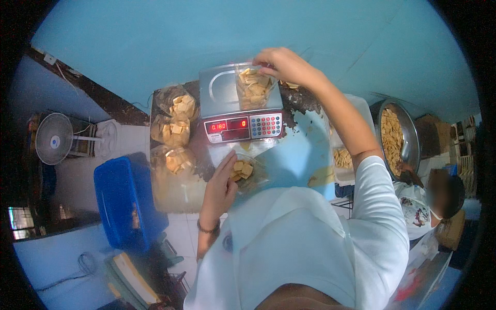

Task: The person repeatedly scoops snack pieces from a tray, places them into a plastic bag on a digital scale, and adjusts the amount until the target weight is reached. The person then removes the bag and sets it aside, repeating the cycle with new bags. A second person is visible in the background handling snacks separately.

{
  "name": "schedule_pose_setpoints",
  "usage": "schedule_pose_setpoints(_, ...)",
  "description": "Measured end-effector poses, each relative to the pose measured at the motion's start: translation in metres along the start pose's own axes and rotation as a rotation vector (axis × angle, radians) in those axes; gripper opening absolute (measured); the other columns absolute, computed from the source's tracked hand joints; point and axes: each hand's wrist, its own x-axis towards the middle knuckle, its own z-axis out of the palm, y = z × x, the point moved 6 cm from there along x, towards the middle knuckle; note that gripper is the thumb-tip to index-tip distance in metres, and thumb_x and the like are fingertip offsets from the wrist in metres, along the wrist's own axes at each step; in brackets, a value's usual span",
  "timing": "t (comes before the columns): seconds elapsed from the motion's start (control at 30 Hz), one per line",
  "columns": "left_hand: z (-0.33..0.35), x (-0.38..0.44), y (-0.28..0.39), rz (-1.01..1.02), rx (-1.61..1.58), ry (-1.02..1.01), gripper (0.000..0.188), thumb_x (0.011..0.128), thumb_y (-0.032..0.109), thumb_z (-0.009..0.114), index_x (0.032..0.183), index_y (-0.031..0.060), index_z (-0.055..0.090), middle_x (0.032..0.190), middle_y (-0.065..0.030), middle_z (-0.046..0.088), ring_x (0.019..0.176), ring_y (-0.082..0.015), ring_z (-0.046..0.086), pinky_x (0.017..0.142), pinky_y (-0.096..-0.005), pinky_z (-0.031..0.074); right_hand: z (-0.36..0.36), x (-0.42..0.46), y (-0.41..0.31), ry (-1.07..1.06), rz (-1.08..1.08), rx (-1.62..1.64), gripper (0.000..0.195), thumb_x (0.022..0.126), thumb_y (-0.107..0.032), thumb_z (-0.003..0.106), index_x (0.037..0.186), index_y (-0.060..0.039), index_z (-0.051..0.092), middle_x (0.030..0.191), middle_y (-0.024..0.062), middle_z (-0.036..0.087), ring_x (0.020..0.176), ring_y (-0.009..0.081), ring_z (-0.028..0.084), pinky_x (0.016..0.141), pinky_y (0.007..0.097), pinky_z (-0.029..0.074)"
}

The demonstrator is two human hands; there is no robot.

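On the right part of the digital scale's metal pan (pixel 219 91) lies a clear plastic bag of flat, pale yellow food pieces (pixel 254 91). My right hand (pixel 285 66) is at that bag's top edge, fingers bent; whether they grip the plastic is unclear. The scale's lit panel (pixel 243 127) faces me. Below it, my left hand (pixel 223 184) is beside another clear bag with similar pieces (pixel 242 170), fingers extended; its contact with the bag cannot be told. Three more filled bags stand along the table's left side, the nearest one (pixel 178 159) lowest in view.
A white tub (pixel 360 108) with more pieces stands right of the table (pixel 306 151). Beyond it a person (pixel 414 205) reaches into a large metal basin (pixel 414 135) of pieces. A blue plastic bin (pixel 116 201) and a fan (pixel 54 138) are at left; a blue wall (pixel 232 31) rises behind the scale.
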Motion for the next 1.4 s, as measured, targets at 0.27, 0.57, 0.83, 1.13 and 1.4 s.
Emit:
schedule_pose_setpoints(0.27,-0.003,-0.007,-0.002,0.015,-0.008,0.050,0.063,0.080,-0.008,0.050,0.143,0.0013,0.047,0.152,-0.0127,0.045,0.075,-0.0183,0.061,0.069,-0.0270,0.049,0.034,0.041,0.024,-0.126,0.140,-0.036,0.033,0.082,-0.008,0.073,0.114,-0.0020,0.066,0.105,0.0175,0.070,0.099,0.0372,0.067,0.084,0.0441,0.054)
schedule_pose_setpoints(0.57,0.000,-0.007,-0.007,0.038,0.016,0.066,0.063,0.081,-0.006,0.050,0.144,0.0030,0.047,0.152,-0.0124,0.046,0.081,-0.0198,0.062,0.072,-0.0271,0.050,0.090,0.037,0.024,-0.565,0.127,-0.255,0.083,0.064,-0.018,0.088,0.138,-0.0225,0.050,0.129,0.0142,0.058,0.114,0.0370,0.061,0.092,0.0469,0.052)
schedule_pose_setpoints(0.83,0.000,-0.001,-0.001,0.030,-0.053,0.046,0.062,0.082,-0.007,0.049,0.143,0.0011,0.047,0.152,-0.0131,0.046,0.083,-0.0174,0.062,0.072,-0.0259,0.049,0.100,0.020,0.025,-0.507,0.076,-0.183,0.074,0.068,-0.014,0.084,0.134,-0.0185,0.052,0.121,0.0159,0.056,0.107,0.0396,0.061,0.091,0.0480,0.051)
schedule_pose_setpoints(1.13,0.002,-0.004,-0.004,-0.028,-0.111,0.030,0.065,0.081,-0.009,0.049,0.144,0.0021,0.046,0.151,-0.0136,0.047,0.076,-0.0149,0.060,0.067,-0.0244,0.048,0.093,0.006,0.027,-0.324,0.065,-0.060,0.050,0.074,-0.008,0.074,0.123,-0.0124,0.060,0.119,0.0173,0.057,0.105,0.0400,0.062,0.090,0.0485,0.051)
schedule_pose_setpoints(1.4,0.007,0.002,-0.014,-0.005,-0.123,0.053,0.062,0.084,-0.008,0.048,0.145,0.0020,0.045,0.152,-0.0164,0.045,0.071,-0.0131,0.061,0.062,-0.0241,0.048,0.050,0.001,0.016,-0.121,0.116,0.067,0.041,0.077,-0.008,0.075,0.116,-0.0086,0.065,0.117,0.0158,0.062,0.103,0.0362,0.063,0.089,0.0443,0.053)
